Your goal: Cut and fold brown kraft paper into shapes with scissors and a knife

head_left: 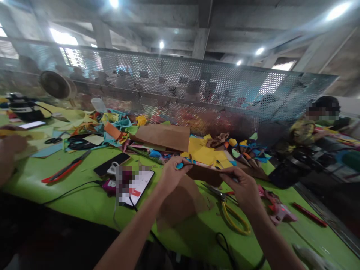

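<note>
I noted the left hand (174,173) with its grip pinching one end of a brown paper strip (206,175); the right hand's (242,184) grip pinched the other end between thumb and fingers. The strip was held above the surface (77,193), between its near and far edges. Below lay a brown paper sheet (180,206), extending toward the near edge. Yellow-handled scissors (223,197) rested beside that sheet. A red pen (309,214) lay near the right edge. Coloured paper scraps (208,150) were heaped along the far edge, before a perforated panel (165,84).
</note>
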Demonstrator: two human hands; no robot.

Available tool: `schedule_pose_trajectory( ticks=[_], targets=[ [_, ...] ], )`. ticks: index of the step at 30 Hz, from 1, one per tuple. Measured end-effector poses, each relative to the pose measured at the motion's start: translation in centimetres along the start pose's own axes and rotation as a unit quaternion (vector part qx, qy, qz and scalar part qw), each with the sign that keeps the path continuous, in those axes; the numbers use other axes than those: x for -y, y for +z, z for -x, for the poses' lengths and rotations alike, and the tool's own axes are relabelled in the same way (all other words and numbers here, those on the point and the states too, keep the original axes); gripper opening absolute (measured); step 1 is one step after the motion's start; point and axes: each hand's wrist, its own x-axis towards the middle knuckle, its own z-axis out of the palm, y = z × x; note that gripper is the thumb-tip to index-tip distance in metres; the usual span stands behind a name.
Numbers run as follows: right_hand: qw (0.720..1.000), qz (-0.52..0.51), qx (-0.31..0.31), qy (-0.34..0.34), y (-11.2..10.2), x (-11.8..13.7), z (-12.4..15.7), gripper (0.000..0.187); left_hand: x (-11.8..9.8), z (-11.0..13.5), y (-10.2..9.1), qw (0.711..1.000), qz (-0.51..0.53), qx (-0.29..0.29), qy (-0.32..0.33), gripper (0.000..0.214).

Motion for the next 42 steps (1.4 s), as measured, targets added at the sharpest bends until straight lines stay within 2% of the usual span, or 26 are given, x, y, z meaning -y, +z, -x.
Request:
schedule_pose_trajectory(
  ticks=[2,4,9,12,14,16,18,20,23,26,29,33,38,42],
  targets=[
    [0.997,-0.037,0.031,0.063,-0.1,-0.4,0.0,0.015,-0.1,-0.2,-0.1,0.998,0.031,0.014,-0.047,0.017],
    [0.993,-0.045,0.061,0.093,-0.1,-0.4,0.0,0.017,-0.2,-0.4,-0.2,0.997,0.036,0.021,-0.061,0.024],
    [0.976,-0.021,0.199,0.085,0.7,0.6,-0.1,0.029,-0.6,-0.7,0.1,0.997,-0.015,0.08,-0.012,0.023],
    [0.963,-0.059,0.234,0.118,1.3,0.7,0.0,0.026,-0.9,-0.7,0.8,0.993,0.043,0.11,-0.027,0.024],
    [0.958,-0.114,0.209,0.161,1.7,0.3,0.1,0.025,-0.9,-0.4,1.4,0.984,0.128,0.088,-0.087,0.029],
    [0.951,-0.184,0.143,0.202,1.9,-0.1,0.2,0.025,-0.6,0.2,1.9,0.962,0.218,0.067,-0.152,0.043],
    [0.936,-0.253,0.075,0.234,2.1,-0.5,0.4,0.026,-0.3,1.1,2.6,0.937,0.285,0.082,-0.186,0.054],
    [0.916,-0.302,0.034,0.262,2.4,-0.7,0.7,0.027,0.1,2.1,3.3,0.924,0.306,0.109,-0.203,0.054],
    [0.901,-0.339,0.022,0.269,2.8,-1.0,1.2,0.026,0.3,3.0,4.3,0.943,0.246,0.087,-0.204,0.039],
    [0.917,-0.314,0.051,0.24,2.8,-1.2,1.5,0.023,0.2,3.1,4.8,0.96,0.189,0.078,-0.191,0.029],
    [0.934,-0.287,0.05,0.205,2.6,-1.3,1.2,0.028,0.4,2.9,4.7,0.967,0.156,0.125,-0.161,0.027],
    [0.929,-0.305,0.029,0.208,2.6,-1.3,0.8,0.028,0.9,3.0,4.6,0.967,0.12,0.184,-0.128,0.026],
    [0.923,-0.318,0.011,0.215,2.8,-1.2,0.8,0.026,1.0,3.1,4.4,0.971,0.064,0.193,-0.125,0.025],
    [0.918,-0.327,0.017,0.225,2.6,-0.8,0.5,0.025,0.7,3.0,4.3,0.964,0.078,0.209,-0.145,0.027]
  ],
)
